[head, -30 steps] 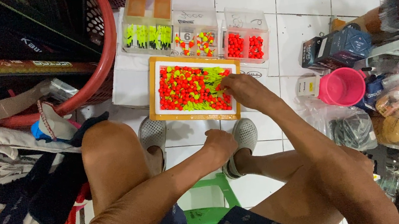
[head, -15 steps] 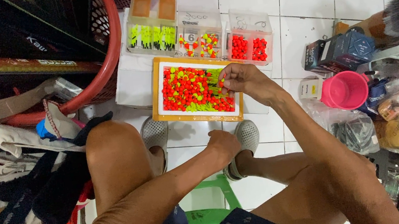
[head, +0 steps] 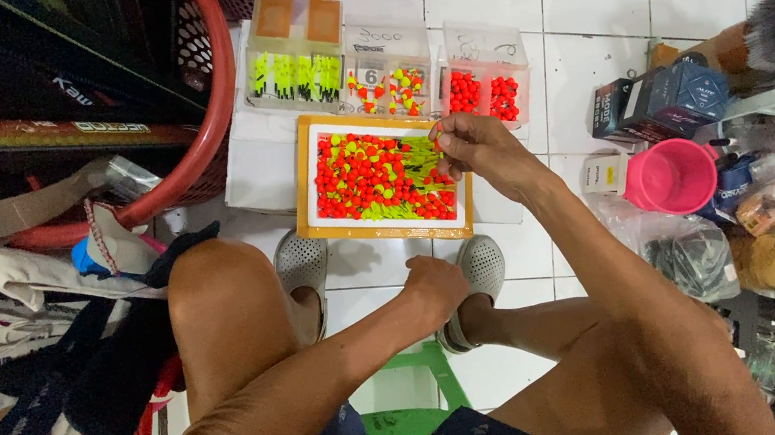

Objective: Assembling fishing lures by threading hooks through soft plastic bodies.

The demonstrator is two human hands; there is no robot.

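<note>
A flat tray (head: 307,180) with an orange rim lies on the floor between my feet, full of small red and yellow-green fishing floats (head: 371,174). My right hand (head: 474,147) hovers over the tray's far right corner, its fingertips pinched on a small red float. My left hand (head: 438,286) rests with curled fingers beside my right foot, just below the tray's near edge, holding nothing that I can see. Beyond the tray stand three clear boxes: one with yellow-green floats (head: 295,74), one with mixed floats (head: 389,86), one with red floats (head: 486,92).
A red basket (head: 212,121) curves along the left. Dark and white bags (head: 29,399) are piled at the left. A pink cup (head: 675,175), small boxes (head: 659,99) and plastic bags (head: 695,250) crowd the right. I sit on a green stool (head: 415,415) in grey clogs.
My right hand lifted from the tray's middle right toward its far right corner, now pinching a float. My left hand stayed by the foot. The view shifted slightly.
</note>
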